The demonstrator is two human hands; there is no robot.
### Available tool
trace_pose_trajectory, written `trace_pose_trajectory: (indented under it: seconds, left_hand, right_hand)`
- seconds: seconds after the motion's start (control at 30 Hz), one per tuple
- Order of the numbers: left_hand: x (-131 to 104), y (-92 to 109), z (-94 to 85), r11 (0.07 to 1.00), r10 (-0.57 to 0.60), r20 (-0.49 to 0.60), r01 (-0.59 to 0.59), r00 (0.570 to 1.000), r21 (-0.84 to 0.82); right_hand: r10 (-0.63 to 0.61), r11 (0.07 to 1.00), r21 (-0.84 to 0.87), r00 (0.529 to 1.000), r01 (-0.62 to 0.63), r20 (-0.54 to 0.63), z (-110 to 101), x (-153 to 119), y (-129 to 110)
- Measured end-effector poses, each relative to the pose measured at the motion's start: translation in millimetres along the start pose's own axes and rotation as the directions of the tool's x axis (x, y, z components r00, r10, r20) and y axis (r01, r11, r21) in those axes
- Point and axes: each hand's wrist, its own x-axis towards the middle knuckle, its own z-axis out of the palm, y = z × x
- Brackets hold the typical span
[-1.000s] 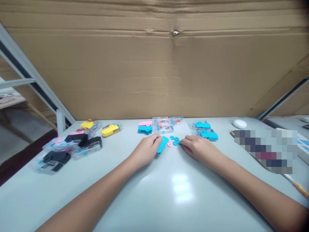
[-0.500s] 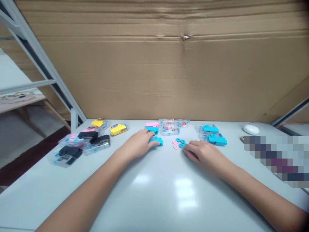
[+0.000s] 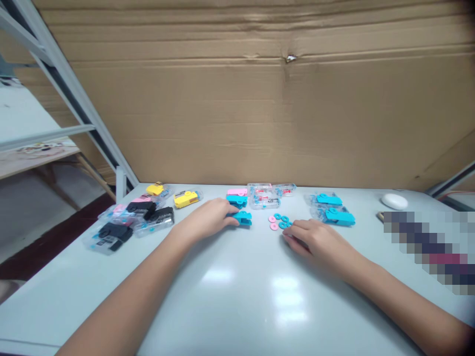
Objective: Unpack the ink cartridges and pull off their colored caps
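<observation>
My left hand (image 3: 210,217) grips a small blue plastic casing (image 3: 243,218) between thumb and fingers, low over the white table (image 3: 237,296). Just behind it lie another blue casing (image 3: 237,200) and a pink casing (image 3: 236,192). My right hand (image 3: 315,242) rests on the table with fingers curled and the thumb close to the fingertips. Those fingertips reach the edge of a small group of blue rings (image 3: 284,219) and pink rings (image 3: 273,226). Whatever may be between them is hidden.
Clear plastic cases (image 3: 264,200) stand behind the rings. To the right are blue-topped cases (image 3: 338,216), a white oval object (image 3: 394,201) and a blurred-out patch. Black cases (image 3: 115,235) and yellow cases (image 3: 186,199) lie left. A cardboard wall (image 3: 237,123) closes the back.
The view has shifted slightly, so everything sits a little farther right. The blue casing at my left hand has turned slightly. My right hand stays by the rings.
</observation>
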Motion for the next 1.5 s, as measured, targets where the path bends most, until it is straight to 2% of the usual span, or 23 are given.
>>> trace_pose_trajectory:
  seconds: [0.17, 0.33, 0.43, 0.53, 0.63, 0.83, 0.9, 0.97, 1.07, 1.2, 1.37, 1.5]
  left_hand:
    - [-1, 4, 0.8, 0.981, -0.075, 0.030, 0.079, 0.997, -0.177]
    - [2, 7, 8.9, 0.947, -0.153, 0.047, 0.160, 0.987, -0.280]
    - [5, 5, 14.0, 0.946, -0.201, 0.034, 0.203, 0.979, -0.251]
    - [7, 1, 19.2, 0.946, -0.284, -0.038, 0.274, 0.958, -0.170]
    - [8, -6, 23.9, 0.940, -0.342, -0.143, 0.334, 0.929, -0.072]
    - [5, -8, 20.4, 0.921, -0.375, -0.252, 0.388, 0.892, 0.006]
    - [3, -5, 16.8, 0.931, -0.345, -0.300, 0.364, 0.889, 0.007]
    - [1, -5, 15.5, 0.962, -0.257, -0.332, 0.274, 0.908, 0.005]
    - [1, -10, 20.1, 0.990, -0.140, -0.261, 0.141, 0.955, -0.014]
    - [7, -21, 31.9, 0.985, -0.169, -0.152, 0.163, 0.974, -0.051]
    - [11, -26, 37.9, 0.980, -0.196, -0.131, 0.192, 0.972, -0.048]
    - [12, -25, 37.9, 0.981, -0.196, -0.141, 0.193, 0.970, -0.035]
  right_hand:
    - [-0.067, 0.997, 0.026, 0.992, 0.070, -0.103, 2, 4, -7]
    - [-0.096, 0.995, 0.030, 0.992, 0.099, -0.077, 11, 35, -23]
    - [-0.082, 0.994, 0.065, 0.991, 0.089, -0.101, 20, 58, -30]
    - [-0.045, 0.994, 0.099, 0.995, 0.054, -0.086, 26, 75, -35]
    - [-0.010, 0.996, 0.083, 0.997, 0.016, -0.077, 29, 83, -37]
    - [-0.034, 0.997, 0.061, 0.994, 0.041, -0.103, 35, 98, -32]
    - [-0.043, 0.998, 0.041, 0.992, 0.048, -0.116, 37, 103, -29]
    - [-0.054, 0.998, 0.009, 0.990, 0.055, -0.128, 39, 106, -26]
    - [-0.065, 0.997, -0.051, 0.987, 0.058, -0.144, 39, 109, -24]
    - [-0.046, 0.991, -0.128, 0.988, 0.027, -0.147, 37, 111, -23]
    - [-0.035, 0.991, -0.134, 0.991, 0.017, -0.131, 34, 114, -19]
    - [-0.033, 0.992, -0.129, 0.991, 0.016, -0.129, 25, 103, -13]
